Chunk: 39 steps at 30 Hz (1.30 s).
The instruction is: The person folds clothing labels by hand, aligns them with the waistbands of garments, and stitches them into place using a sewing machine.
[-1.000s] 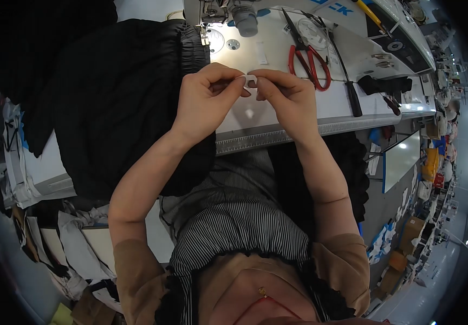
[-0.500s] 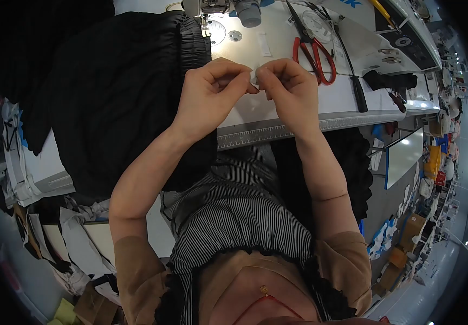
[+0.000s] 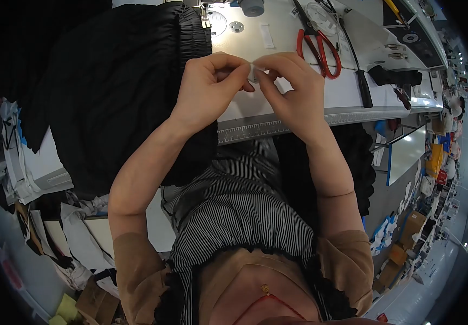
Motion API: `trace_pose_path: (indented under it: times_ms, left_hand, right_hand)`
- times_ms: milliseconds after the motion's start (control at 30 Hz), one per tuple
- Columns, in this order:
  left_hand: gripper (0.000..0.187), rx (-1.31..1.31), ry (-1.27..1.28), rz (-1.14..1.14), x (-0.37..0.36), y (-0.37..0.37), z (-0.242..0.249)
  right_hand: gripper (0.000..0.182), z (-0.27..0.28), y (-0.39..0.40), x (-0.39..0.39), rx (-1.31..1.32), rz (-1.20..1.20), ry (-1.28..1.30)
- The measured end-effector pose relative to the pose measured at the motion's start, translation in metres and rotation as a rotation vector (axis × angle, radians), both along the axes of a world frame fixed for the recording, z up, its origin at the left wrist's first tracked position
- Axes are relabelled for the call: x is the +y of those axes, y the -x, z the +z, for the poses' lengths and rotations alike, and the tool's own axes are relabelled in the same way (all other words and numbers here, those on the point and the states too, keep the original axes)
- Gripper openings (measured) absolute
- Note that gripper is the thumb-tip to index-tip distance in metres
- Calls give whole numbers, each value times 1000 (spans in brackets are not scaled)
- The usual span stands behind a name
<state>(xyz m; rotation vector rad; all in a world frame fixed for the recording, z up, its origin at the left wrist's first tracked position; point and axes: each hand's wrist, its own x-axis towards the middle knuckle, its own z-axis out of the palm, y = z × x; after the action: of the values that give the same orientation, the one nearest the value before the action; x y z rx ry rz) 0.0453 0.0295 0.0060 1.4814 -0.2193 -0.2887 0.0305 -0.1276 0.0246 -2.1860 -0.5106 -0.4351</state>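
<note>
Over the front of the sewing machine bed, my left hand (image 3: 212, 89) pinches a small white piece (image 3: 253, 72) between thumb and fingertips. It looks like a fabric label, though most of it is hidden. My right hand (image 3: 293, 89) meets it from the other side, index fingertip at its upper edge and thumb close by. Left of my hands lies a black garment (image 3: 109, 103) with a gathered elastic band (image 3: 192, 40), its edge beside the presser foot (image 3: 206, 17). A flat white strip (image 3: 266, 36) rests on the bed beyond my fingers.
Red-handled scissors (image 3: 320, 54) and a black-handled tool (image 3: 363, 89) lie to the right. A ruler strip (image 3: 255, 130) runs along the table's front edge. A dark cloth piece (image 3: 394, 76) sits farther right. More black fabric (image 3: 331, 173) hangs below the table.
My right thumb and index finger have spread a little, and more of the white piece shows between my hands. The whole view has shifted slightly.
</note>
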Motion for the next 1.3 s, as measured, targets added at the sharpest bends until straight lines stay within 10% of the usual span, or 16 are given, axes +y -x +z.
trace_pose_path:
  times_ms: [1300]
  left_hand:
    - [15, 59, -15, 11, 0, -1, -2]
  right_hand:
    - [12, -9, -7, -2, -263, 19, 265]
